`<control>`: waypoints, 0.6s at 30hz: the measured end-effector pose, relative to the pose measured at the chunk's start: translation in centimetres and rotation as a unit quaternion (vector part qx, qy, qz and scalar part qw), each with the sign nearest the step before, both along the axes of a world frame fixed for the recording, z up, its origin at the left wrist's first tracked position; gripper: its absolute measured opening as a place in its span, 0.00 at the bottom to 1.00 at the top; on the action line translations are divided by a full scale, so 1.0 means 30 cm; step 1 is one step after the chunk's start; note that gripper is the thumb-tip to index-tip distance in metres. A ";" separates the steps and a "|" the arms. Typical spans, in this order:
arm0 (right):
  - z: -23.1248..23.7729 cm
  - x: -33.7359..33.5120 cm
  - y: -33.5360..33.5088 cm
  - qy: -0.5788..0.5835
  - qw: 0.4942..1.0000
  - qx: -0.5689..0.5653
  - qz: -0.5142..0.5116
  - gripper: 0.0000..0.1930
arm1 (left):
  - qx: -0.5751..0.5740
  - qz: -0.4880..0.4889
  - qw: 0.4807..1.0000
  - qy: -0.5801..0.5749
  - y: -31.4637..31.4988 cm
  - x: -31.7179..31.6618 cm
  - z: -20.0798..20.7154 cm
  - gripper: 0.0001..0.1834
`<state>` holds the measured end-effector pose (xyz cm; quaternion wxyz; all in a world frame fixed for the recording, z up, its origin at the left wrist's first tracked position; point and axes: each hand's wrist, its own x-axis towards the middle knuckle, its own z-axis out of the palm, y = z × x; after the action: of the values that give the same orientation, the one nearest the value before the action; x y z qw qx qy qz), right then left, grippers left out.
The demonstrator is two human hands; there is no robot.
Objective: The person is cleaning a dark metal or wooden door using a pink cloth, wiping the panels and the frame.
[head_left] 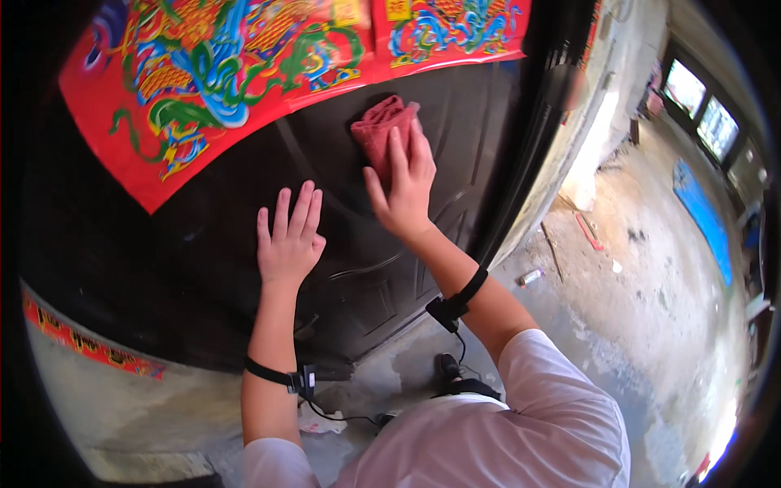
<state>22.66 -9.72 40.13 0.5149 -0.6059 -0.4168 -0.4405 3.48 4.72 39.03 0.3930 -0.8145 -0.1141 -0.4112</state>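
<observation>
A dark brown door [350,236] with moulded panel lines stands in front of me. My right hand [407,183] holds a folded dark red cloth [378,130] flat against it, fingers laid over the cloth's right side, just below the red poster. To the left and lower, my left hand [289,236] is open with its fingers stretched out, on or very close to the door and holding nothing. Across the upper part of the door hangs a large red poster [268,102] with colourful printed figures; a second red poster [455,37] adjoins it at the right.
A vertical dark pipe or frame edge [529,154] borders the door at right. Beyond it, the concrete floor [634,325] holds a blue sheet [704,215], a red-framed item [590,232], a stick [553,252] and a small cylinder [530,277]. A red paper strip [89,342] is at lower left.
</observation>
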 end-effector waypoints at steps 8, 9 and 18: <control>0.095 0.197 -0.140 -0.180 0.976 -0.107 -0.051 0.35 | 0.013 0.007 1.000 -0.011 0.008 -0.010 0.000 0.44; 0.102 0.212 -0.145 -0.196 0.975 -0.100 -0.019 0.28 | 0.018 0.012 1.000 -0.012 0.017 -0.017 -0.007 0.43; 0.121 0.614 -0.272 -0.358 0.928 -0.103 0.009 0.25 | 0.043 0.053 0.998 -0.013 0.088 -0.150 -0.020 0.41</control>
<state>41.07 -17.88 43.77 0.2704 -0.4539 -0.6218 -0.5781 -1.03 7.36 38.42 0.4471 -0.7845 -0.1444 -0.4046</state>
